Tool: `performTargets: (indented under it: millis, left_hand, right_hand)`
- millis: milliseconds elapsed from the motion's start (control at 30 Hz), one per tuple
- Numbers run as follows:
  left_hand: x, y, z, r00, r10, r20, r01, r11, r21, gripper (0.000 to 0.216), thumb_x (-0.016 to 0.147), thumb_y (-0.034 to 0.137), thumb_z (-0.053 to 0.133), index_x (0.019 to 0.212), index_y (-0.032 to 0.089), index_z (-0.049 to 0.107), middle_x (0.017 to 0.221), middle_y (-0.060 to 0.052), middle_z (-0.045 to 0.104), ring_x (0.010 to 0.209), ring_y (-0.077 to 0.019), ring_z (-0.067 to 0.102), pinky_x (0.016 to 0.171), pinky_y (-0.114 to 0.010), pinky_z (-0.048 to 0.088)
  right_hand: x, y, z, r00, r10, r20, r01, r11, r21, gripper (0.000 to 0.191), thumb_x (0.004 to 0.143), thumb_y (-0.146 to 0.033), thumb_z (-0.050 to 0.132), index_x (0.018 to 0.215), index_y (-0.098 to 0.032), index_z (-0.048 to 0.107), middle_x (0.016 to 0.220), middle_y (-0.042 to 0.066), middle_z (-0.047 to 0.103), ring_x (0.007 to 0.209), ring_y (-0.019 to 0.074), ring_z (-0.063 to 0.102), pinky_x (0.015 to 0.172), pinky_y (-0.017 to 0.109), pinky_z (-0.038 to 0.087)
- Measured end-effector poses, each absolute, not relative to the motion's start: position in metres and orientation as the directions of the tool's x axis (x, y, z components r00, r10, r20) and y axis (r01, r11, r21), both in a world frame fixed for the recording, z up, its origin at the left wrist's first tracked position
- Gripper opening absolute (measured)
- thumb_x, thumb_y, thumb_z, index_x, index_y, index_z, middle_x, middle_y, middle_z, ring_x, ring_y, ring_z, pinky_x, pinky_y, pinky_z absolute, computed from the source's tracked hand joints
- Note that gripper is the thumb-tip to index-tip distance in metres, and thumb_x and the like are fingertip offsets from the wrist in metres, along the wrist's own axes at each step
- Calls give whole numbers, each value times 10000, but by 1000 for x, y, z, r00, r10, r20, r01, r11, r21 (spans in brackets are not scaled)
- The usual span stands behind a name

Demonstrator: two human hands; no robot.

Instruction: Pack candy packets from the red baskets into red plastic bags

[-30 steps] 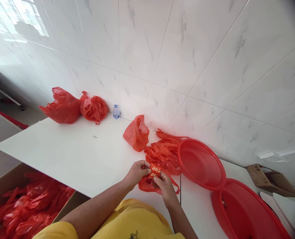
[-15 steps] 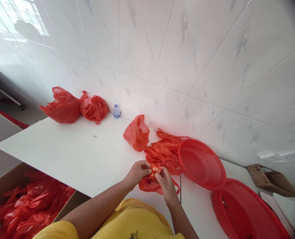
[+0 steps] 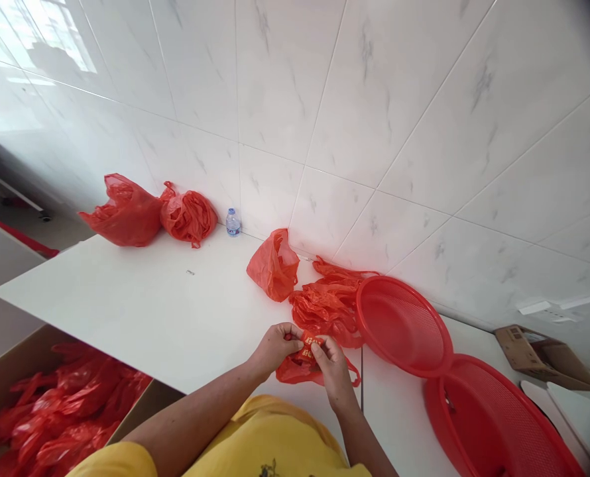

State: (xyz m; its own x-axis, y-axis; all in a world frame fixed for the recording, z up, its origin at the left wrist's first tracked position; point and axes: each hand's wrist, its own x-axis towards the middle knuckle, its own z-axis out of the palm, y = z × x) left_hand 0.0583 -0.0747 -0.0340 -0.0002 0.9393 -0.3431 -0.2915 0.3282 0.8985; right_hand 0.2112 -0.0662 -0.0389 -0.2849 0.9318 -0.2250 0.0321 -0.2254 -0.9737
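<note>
Both my hands meet over a red plastic bag (image 3: 295,371) near the front edge of the white table (image 3: 166,311). My left hand (image 3: 274,346) pinches the bag's top edge with closed fingers. My right hand (image 3: 331,368) is closed on a small red packet with gold print (image 3: 311,345), which sits at the bag's mouth, partly sunk into it. Just beyond my hands lies a loose heap of red bags (image 3: 327,301).
Two red mesh baskets (image 3: 402,324) (image 3: 494,424) lie to the right. Red bags (image 3: 274,265) (image 3: 126,211) (image 3: 189,215) and a small water bottle (image 3: 232,222) sit by the tiled wall. A cardboard box of red bags (image 3: 51,411) stands lower left; another carton (image 3: 543,358) far right.
The gold-printed packet has gone lower into the bag's mouth, and my right hand's fingers have moved over it. My left hand has stayed in place.
</note>
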Motion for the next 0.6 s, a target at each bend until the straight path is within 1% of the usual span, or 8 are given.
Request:
performTargets:
  millis: [67,100,200,300,433,500,600]
  left_hand:
    - [58,-74,-35,5,942,-336,-263,325,908,140,626,216,694,718,146,615,652,-15,643,583,-126,583,605,-258,463]
    - [58,-74,-35,6,943,-331,-245,323,914,137,629,214,687,725,146,616,657,-16,641,590,-128,583,610,-260,462]
    - [54,-72,-36,-37,951,-308,-182,297,938,141,650,228,664,762,153,621,681,-6,625,587,-114,554,606,-252,446]
    - [47,-69,-33,-95,953,-288,-165,270,949,166,671,245,640,818,170,618,735,3,613,590,-99,526,607,-242,429]
    - [37,-65,-28,-103,951,-292,-165,274,948,175,669,206,601,841,175,607,780,-2,612,630,-102,535,628,-234,422]
    - [36,-64,-27,-102,954,-282,-155,264,952,185,665,180,571,846,176,604,804,-4,610,641,-101,536,629,-229,421]
    - [37,-64,-27,-101,956,-274,-164,256,953,209,652,159,541,851,177,601,819,-3,607,630,-95,524,611,-223,419]
  right_hand:
    - [211,-68,-39,-329,909,-255,7,-268,-963,310,770,-465,621,954,-222,570,784,4,600,659,153,538,567,259,435]
    - [212,-68,-40,-334,905,-262,1,-278,-961,325,768,-459,627,981,-220,567,802,14,614,662,157,550,564,262,440]
    - [216,-66,-46,-253,930,-266,4,-273,-962,308,762,-451,636,935,-204,576,777,21,627,650,161,562,570,266,444]
    - [224,-62,-53,-160,950,-268,89,-256,-962,302,742,-441,651,917,-204,585,792,30,644,668,175,577,585,273,445]
    - [232,-59,-63,-178,952,-250,256,-201,-946,257,746,-406,627,915,-213,612,832,39,670,691,196,600,590,286,452]
    - [231,-59,-67,-193,951,-244,290,-182,-940,265,744,-398,619,932,-213,629,851,47,678,738,214,619,634,309,477]
    - [227,-60,-72,-217,944,-247,314,-173,-934,382,735,-375,615,1082,-215,612,1027,78,664,922,245,627,778,363,500]
